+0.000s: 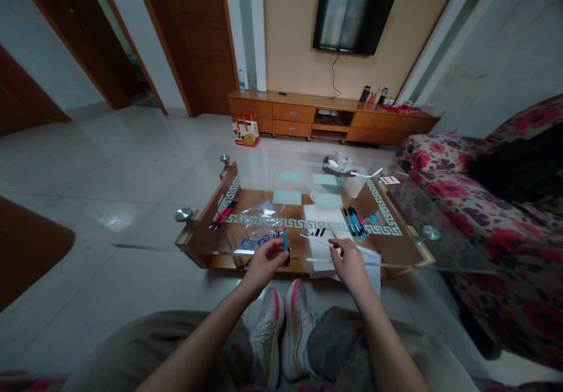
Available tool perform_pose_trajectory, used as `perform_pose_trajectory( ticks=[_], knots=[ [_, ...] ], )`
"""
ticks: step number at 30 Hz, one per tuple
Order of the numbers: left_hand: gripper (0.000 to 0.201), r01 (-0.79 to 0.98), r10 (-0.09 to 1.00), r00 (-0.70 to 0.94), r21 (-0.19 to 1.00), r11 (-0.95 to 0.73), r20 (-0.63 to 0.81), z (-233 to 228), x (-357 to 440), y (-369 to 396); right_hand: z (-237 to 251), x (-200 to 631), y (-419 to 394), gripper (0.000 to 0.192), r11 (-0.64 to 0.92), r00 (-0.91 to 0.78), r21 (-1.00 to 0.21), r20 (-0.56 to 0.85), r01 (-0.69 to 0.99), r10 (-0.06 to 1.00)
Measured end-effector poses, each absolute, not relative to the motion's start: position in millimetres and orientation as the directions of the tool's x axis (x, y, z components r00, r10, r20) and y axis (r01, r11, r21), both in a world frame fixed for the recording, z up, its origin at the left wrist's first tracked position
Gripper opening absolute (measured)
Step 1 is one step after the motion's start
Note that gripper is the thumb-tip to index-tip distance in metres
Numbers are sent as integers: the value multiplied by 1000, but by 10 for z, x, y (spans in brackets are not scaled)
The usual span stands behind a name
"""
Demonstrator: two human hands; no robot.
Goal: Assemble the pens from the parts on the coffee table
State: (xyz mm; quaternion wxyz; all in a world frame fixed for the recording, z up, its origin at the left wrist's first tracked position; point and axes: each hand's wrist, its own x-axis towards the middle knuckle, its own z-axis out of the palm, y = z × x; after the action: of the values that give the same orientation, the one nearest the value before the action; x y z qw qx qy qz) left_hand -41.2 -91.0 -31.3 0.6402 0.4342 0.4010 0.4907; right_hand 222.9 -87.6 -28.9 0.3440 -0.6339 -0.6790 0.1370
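Note:
My left hand (267, 261) holds a blue pen barrel (285, 241) upright over the near edge of the glass coffee table (193, 246). My right hand (349, 262) pinches a thin white refill (315, 240) that points left toward the barrel. Both hands hover above the glass. Just beyond the right hand lie a white box (324, 218) with small black pen caps (318, 232) on it and a bunch of blue pens (355, 222). A clear plastic bag (260, 221) lies beyond the left hand.
Red and black pens (223, 212) lie at the table's left. A glass bowl (338, 165) stands at the far end. A floral sofa (492, 216) runs along the right. A wooden TV cabinet (329, 116) and a red gift bag (246, 130) stand beyond.

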Motion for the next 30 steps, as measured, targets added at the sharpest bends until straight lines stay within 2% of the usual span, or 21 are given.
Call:
perform_pose_trajectory(
  ticks=[6,30],
  knots=[
    [37,-271,974,206,951,148,-93,-297,-406,-917,-328,2239,-896,26,146,9,-589,251,795,968],
    [36,-298,967,226,937,182,-116,-313,-412,-930,-316,2192,-907,14,133,25,-555,268,821,963]
  ],
)
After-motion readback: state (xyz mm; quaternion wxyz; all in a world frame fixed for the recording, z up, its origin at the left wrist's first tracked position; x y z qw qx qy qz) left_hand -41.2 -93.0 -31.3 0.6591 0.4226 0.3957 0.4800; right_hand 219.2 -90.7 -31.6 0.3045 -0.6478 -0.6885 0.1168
